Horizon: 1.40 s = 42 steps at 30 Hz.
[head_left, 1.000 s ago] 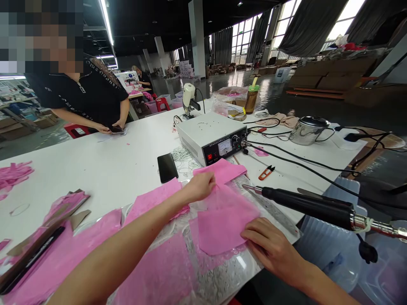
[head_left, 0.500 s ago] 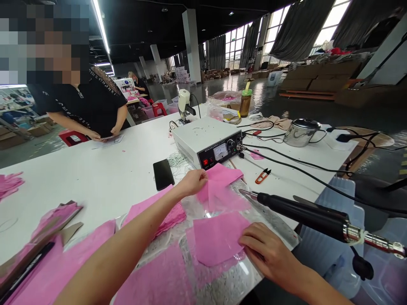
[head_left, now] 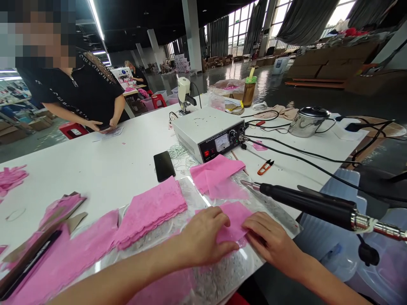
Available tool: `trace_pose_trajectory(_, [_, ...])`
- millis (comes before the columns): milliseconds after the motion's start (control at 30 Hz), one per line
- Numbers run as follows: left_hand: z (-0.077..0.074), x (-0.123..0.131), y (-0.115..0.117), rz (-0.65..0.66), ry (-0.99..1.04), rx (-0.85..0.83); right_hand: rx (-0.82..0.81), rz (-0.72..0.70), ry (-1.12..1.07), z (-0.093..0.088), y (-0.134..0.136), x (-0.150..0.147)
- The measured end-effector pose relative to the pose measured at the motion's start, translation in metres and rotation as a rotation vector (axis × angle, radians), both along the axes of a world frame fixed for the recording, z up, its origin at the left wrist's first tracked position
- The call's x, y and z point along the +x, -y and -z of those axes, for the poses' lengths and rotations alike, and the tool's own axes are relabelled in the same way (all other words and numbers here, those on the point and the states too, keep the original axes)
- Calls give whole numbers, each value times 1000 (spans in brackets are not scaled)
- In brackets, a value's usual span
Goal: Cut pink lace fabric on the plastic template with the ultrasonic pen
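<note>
A pink fabric piece (head_left: 237, 216) lies on the clear, shiny sheet (head_left: 219, 284) in front of me. My left hand (head_left: 206, 237) rests over its left part, thumb apart from the curled fingers. At the right edge of the same piece, my right hand (head_left: 270, 239) has its fingers closed on the fabric. Just beyond, folded pink fabric (head_left: 216, 171) lies by the control box. To the left sits a stack of scalloped pink pieces (head_left: 152, 212). A black pen-like tool (head_left: 305, 203) with a metal tip points in from the right, above the table.
A white control box (head_left: 206, 131) with a gauge stands at the back, beside a phone (head_left: 163, 166). Orange thread snips (head_left: 265, 167), black cables (head_left: 295, 150) and a glass mug (head_left: 310, 123) are on the right. A person (head_left: 85, 93) stands across the table (head_left: 95, 169).
My left hand has left the folded fabric at the back and come down onto the near pink piece. My right hand stays at that piece's right edge.
</note>
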<state>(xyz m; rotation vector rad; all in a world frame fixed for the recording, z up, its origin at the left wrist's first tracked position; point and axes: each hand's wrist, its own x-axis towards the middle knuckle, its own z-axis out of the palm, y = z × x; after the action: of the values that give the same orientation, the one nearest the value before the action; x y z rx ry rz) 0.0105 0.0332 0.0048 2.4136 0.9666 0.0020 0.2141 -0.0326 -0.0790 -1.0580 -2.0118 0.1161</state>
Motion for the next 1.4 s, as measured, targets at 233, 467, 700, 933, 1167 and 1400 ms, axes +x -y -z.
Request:
trace_pose_trajectory(233, [23, 21, -1, -65, 63, -66, 10, 2, -5, -2, -2, -1])
trace_pose_trajectory(467, [26, 22, -4, -93, 91, -66, 29, 44, 4, -5, -4, -3])
trace_pose_trajectory(700, [27, 27, 3, -79, 52, -4, 33, 45, 18, -7, -6, -4])
trace_pose_trajectory(933, [24, 28, 6, -80, 50, 8, 48, 77, 30, -5, -4, 1])
trace_pose_trajectory(1167, [27, 30, 8, -82, 80, -19, 34, 89, 30, -6, -2, 2])
trace_pose_trajectory(1400, [31, 25, 0, -105, 161, -107, -8, 156, 1, -7, 8, 25])
